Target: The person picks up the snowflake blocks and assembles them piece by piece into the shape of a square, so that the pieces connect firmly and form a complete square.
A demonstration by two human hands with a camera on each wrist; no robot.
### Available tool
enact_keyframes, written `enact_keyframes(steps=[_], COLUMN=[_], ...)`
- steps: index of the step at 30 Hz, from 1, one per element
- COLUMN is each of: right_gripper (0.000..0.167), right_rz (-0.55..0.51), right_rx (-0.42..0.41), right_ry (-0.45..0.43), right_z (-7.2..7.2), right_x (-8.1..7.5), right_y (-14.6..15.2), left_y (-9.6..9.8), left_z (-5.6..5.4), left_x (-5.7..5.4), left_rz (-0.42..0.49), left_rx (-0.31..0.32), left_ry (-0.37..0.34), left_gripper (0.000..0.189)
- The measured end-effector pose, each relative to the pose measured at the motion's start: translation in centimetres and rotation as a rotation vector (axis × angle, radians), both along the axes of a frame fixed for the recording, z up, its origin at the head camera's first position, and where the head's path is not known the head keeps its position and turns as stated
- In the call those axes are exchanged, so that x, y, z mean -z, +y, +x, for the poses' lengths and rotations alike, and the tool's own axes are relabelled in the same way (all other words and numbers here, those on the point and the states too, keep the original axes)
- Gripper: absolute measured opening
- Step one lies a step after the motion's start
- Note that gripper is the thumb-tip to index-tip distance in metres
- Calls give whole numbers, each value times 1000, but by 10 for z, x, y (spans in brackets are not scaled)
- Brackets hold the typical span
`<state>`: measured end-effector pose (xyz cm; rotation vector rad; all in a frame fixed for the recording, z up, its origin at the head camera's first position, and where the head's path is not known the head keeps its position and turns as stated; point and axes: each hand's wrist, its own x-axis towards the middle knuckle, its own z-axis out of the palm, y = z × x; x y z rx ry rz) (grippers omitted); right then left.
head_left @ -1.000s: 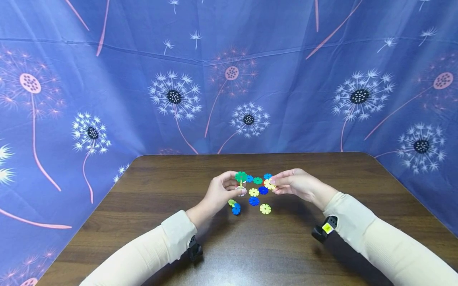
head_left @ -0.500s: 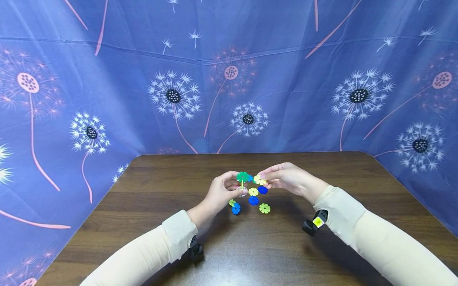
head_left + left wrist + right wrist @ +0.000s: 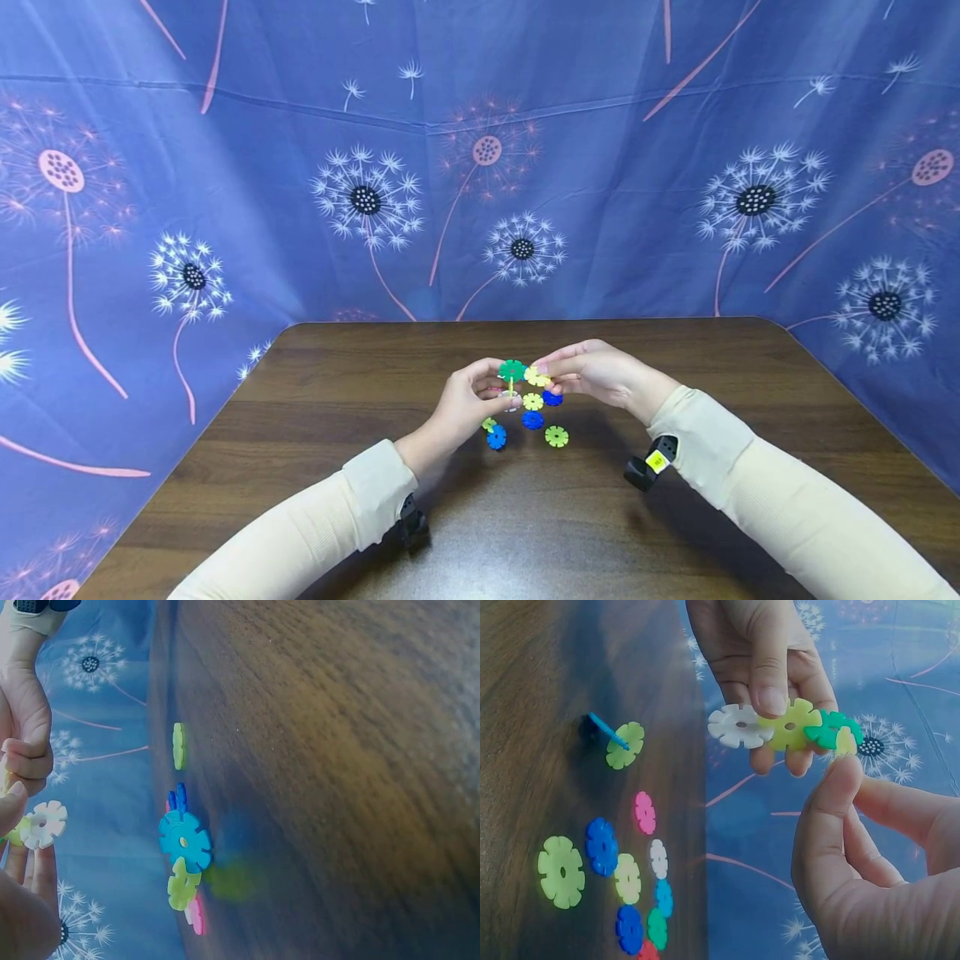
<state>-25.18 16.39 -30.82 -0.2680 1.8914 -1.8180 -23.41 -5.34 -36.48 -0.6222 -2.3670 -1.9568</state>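
Note:
My left hand (image 3: 467, 402) pinches a short chain of flower-shaped interlocking discs above the table. The chain runs from a white disc (image 3: 724, 727) through a yellow disc (image 3: 801, 714) to a green disc (image 3: 826, 735), with thumb on one side and fingers on the other. My right hand (image 3: 609, 375) pinches another yellow disc (image 3: 536, 376) between thumb and fingertips. In the right wrist view this piece (image 3: 845, 741) meets the green disc's edge; whether it sits in a slot, I cannot tell.
Loose discs lie on the wooden table (image 3: 360, 367) below: a lime disc (image 3: 561, 873), a blue disc (image 3: 601, 846), a pink disc (image 3: 644, 813) and several more. A light blue disc (image 3: 184, 841) stands joined to a lime one (image 3: 181, 885). A patterned cloth (image 3: 450, 208) hangs behind.
My right hand has moved left with the yellow disc, from above the loose discs to the green end of the chain. The left hand stays almost still.

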Motion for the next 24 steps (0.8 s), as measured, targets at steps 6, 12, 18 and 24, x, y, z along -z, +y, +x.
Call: enact_keyframes(steps=[6,12,18,24], right_gripper=[22,24,31,27], right_rz=[-10,-13,-23,-25], right_rx=[-6,9,5,4], right_ry=[-16,-41,-42,-40], right_z=[-1,-1,-2,-1], right_x=[-2,-2,0,2], right_y=[-3,-6,-6,-5], left_y=[1,1,-2,-6], left_z=[0,1,-1,1], left_x=[0,-1,-1,-1], left_rz=[-20,-70,-188,-233], left_rx=[1,11,67,151], left_ry=[22,66,150,213], left_gripper=[34,34,34,25])
